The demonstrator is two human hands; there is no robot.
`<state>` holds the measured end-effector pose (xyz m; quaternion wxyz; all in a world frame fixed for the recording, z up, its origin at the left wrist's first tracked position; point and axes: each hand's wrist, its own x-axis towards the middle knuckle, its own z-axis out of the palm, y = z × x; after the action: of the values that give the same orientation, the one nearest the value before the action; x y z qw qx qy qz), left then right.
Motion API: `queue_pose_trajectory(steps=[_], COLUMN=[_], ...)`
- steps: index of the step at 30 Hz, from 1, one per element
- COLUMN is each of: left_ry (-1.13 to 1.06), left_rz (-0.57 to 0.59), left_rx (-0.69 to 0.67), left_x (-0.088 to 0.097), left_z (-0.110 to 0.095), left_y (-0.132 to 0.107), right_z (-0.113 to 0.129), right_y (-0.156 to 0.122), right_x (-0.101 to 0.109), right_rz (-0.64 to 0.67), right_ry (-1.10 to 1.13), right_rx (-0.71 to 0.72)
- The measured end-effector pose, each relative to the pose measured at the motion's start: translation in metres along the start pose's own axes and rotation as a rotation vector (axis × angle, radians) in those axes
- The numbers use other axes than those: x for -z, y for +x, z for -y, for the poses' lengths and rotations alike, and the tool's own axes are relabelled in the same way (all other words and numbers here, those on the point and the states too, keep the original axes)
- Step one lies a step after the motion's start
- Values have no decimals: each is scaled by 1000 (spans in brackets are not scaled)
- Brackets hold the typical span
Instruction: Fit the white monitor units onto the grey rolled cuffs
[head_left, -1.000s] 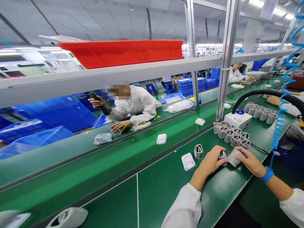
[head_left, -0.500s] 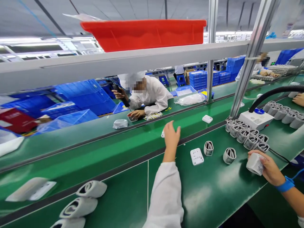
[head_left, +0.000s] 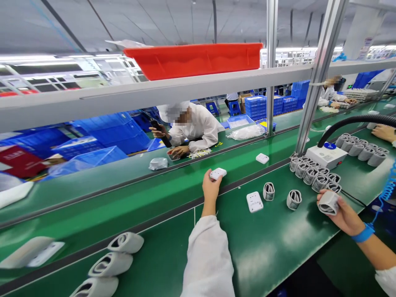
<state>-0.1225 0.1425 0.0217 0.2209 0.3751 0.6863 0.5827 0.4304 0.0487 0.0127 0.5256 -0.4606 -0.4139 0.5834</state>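
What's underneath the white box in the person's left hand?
The left hand is under the white box, above the green belt. The fingers cover the box's underside, so its markings there can't be seen.

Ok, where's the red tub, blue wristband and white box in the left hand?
Red tub [head_left: 192,62], head view, on its long side.
Blue wristband [head_left: 363,233], head view, on its middle.
White box [head_left: 218,173], head view, on its top.

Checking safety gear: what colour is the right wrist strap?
The wrist strap is bright blue, clearest in the head view.
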Motion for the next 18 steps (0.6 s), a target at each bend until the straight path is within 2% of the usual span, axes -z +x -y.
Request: queue_pose_trajectory(steps=[3,5,8,11,15,18], left_ry=[-271,-394,-695,-982,-1077,-1098], left_rz=[19,28,56,62,59,70], left_rx=[55,94,208,345,401,399], left_x=[0,3,11,22,33,36], left_z=[6,12,19,20,12,6], left_y=[-34,-61,-98,-124,-136,-136], right_z=[7,8,0,-18,-45,-59], right_y=[-21,-34,-43,-35,-3,22], right_x=[-20,-50,-116,-189,-268,-305], right_rz=[129,265,472,626,559,548], right_ry=[53,96,188,285,255,210], right_rx=[-69,-104,-184,-292,-255,-221])
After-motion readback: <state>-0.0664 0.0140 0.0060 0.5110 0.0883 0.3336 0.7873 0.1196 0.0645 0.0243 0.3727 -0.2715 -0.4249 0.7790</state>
